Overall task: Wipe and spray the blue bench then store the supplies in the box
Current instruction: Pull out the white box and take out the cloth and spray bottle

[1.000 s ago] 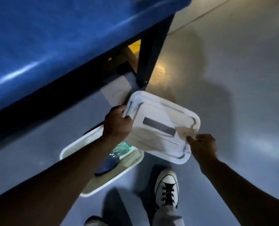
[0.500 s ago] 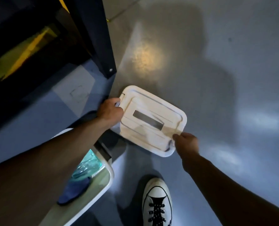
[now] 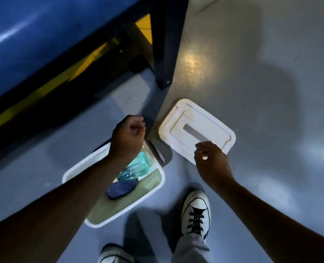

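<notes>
The white box (image 3: 158,184) stands open on the floor below the blue bench (image 3: 43,35). Inside it lie a clear greenish spray bottle (image 3: 136,168) and a dark blue cloth (image 3: 121,188). The white lid (image 3: 201,118) lies flat on the floor just right of the box. My left hand (image 3: 128,137) hangs over the box's far corner, fingers loosely curled, holding nothing. My right hand (image 3: 210,164) hovers over the lid's near edge, fingers loosely curled, with nothing in it.
The bench's black leg (image 3: 168,44) stands just beyond the lid. Yellow-and-black floor marking (image 3: 93,56) shows under the bench. My right shoe (image 3: 196,213) is planted beside the box, my left shoe (image 3: 113,257) at the bottom edge. Grey floor stretches to the right.
Both hands carried the lid down to the floor right of the box and let go of it. The left hand has drawn back over the box.
</notes>
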Tool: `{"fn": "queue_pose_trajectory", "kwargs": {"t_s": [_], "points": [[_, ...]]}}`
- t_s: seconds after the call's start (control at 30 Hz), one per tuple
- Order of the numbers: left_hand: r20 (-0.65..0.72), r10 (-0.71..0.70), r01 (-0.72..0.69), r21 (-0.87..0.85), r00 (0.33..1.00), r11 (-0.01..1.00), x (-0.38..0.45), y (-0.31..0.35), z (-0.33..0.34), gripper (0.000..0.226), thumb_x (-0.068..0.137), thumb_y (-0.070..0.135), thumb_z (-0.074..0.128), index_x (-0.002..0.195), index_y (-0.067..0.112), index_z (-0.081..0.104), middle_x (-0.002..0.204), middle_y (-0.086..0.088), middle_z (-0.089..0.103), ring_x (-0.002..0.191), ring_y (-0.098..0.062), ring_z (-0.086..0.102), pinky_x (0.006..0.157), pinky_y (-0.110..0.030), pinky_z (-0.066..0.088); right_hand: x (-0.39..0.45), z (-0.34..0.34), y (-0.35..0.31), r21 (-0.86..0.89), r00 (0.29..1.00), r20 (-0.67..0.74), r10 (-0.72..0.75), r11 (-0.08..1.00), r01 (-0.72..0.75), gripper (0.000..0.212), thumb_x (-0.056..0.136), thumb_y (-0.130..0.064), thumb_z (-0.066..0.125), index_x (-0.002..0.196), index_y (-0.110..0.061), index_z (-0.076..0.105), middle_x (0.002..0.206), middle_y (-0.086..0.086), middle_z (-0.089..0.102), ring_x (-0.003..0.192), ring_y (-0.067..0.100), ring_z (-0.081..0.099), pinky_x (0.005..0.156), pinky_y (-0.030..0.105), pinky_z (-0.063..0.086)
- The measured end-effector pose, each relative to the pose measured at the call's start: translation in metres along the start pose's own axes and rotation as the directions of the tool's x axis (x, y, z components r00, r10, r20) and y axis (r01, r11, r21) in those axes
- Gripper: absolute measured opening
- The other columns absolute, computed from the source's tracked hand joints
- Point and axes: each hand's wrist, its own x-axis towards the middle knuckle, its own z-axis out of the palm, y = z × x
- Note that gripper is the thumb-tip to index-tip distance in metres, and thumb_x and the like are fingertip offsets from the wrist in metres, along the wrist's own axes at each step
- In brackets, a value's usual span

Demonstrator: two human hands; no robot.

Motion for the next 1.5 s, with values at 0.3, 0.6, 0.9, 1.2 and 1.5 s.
{"fn": "queue_pose_trajectory", "kwargs": {"t_s": [0.3,0.6,0.9,1.2,1.5], "points": [[-0.258,-0.307,0.298,-0.074,0.916,0.952,-0.097,-0.109,-0.093,0.02,0.087,0.005,0.067,0.092,0.023,0.074,0.091,0.012,0.077,0.083,0.004,0.071,0.077,-0.015,0.052,-0.036,0.121,-0.058,-0.322,0.626,0.537,-0.566,0.548,0.772,0.036,0.09,-0.022,0.062,0.126,-0.015,0.06,0.121,0.007,0.061,0.11,0.032,0.061,0.083,0.046,0.056],[-0.225,-0.348,0.3,-0.219,0.91,0.928,-0.116,-0.163,-0.103,0.042,0.084,0.009,0.063,0.081,0.05,0.072,0.09,0.007,0.079,0.088,-0.013,0.075,0.081,-0.026,0.056,-0.021,0.214,-0.046,-0.6,0.602,0.718,-0.35,0.127,0.79,0.058,0.087,-0.021,0.068,0.141,-0.016,0.047,0.138,0.01,0.053,0.129,0.034,0.051,0.11,0.051,0.038],[0.069,-0.316,0.294,0.226,0.946,0.929,-0.092,-0.176,-0.047,0.063,0.076,0.024,0.076,0.135,0.026,0.054,0.13,-0.009,0.063,0.119,-0.028,0.063,0.1,-0.033,0.053,-0.027,0.158,-0.05,-0.438,0.708,0.543,-0.452,0.567,0.698,0.03,0.081,-0.011,0.07,0.109,-0.013,0.059,0.111,0.008,0.061,0.103,0.034,0.063,0.072,0.042,0.053],[-0.064,-0.262,0.266,0.381,0.963,0.885,-0.067,-0.2,-0.011,0.03,0.091,0.013,0.055,0.119,0.023,0.056,0.124,-0.012,0.053,0.093,-0.029,0.061,0.079,-0.038,0.054,-0.022,0.146,-0.042,-0.419,0.732,0.514,-0.447,0.613,0.669,0.015,0.088,-0.028,0.067,0.101,-0.022,0.063,0.104,-0.001,0.067,0.089,0.03,0.071,0.073,0.045,0.059],[-0.177,-0.135,0.171,0.21,0.975,0.963,-0.117,-0.134,-0.069,0.031,0.067,0.009,0.063,0.096,0.018,0.067,0.093,-0.011,0.059,0.083,-0.028,0.06,0.067,-0.017,0.035,-0.097,0.074,-0.082,-0.264,0.769,0.273,-0.578,0.723,0.638,0.018,0.085,-0.022,0.079,0.099,-0.014,0.073,0.098,0.003,0.076,0.083,0.021,0.071,0.067,0.015,0.047]]}}
